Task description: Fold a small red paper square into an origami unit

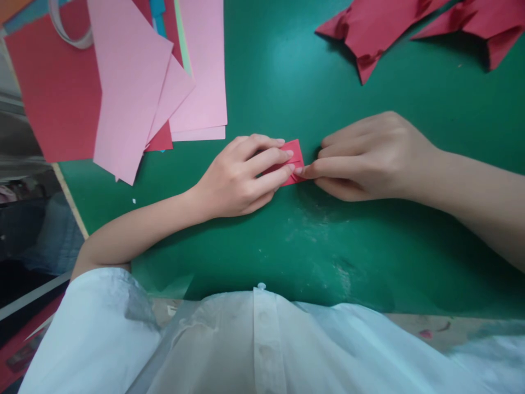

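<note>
A small piece of folded red paper (pixel 293 148) lies on the green table in front of me, showing crease lines and a slit-like fold. The fingers of my left hand (pixel 235 178) press down over it and hold it against the tabletop, covering its left part. From the right, my right hand (pixel 369 161) touches the paper's lower right edge with its index fingertip. The other fingers of that hand are curled in, and its thumb is mostly tucked below the index finger.
Pink paper sheets (pixel 127 71) and a red sheet (pixel 61 93) overlap at the upper left, with a white strip loop (pixel 76 41) on top. Two folded red paper shapes (pixel 369 33) (pixel 484 27) sit at the upper right. The table's left edge (pixel 69 200) is near my left forearm.
</note>
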The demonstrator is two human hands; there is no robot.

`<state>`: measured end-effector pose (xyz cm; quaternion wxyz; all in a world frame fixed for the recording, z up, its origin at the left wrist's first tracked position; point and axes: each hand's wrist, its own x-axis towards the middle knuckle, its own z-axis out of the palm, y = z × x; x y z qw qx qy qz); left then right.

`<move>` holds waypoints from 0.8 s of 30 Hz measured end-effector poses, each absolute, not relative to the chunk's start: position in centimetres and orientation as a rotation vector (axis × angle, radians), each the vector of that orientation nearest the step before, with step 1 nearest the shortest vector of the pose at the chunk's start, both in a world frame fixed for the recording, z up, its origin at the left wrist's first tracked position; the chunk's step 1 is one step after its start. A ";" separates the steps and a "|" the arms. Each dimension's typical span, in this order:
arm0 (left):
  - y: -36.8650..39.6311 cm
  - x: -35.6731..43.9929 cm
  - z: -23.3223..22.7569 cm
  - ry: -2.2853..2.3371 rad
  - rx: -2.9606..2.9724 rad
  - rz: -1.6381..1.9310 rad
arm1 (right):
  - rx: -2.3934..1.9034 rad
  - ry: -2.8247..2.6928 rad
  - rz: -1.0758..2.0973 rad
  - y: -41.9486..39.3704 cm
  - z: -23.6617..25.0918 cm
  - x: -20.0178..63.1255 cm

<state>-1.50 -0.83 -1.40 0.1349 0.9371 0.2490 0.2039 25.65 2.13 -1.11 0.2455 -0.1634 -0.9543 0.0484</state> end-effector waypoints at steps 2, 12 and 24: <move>-0.8 -1.6 -1.3 0.738 2.703 0.555 | -0.459 -2.610 0.177 2.2 -1.2 25.8; -0.9 -1.4 -1.2 0.757 2.813 0.597 | -0.488 -2.647 0.167 1.9 -0.9 25.7; -0.8 -1.2 -1.6 0.704 2.859 0.725 | -0.537 -2.703 0.091 1.8 -0.9 25.6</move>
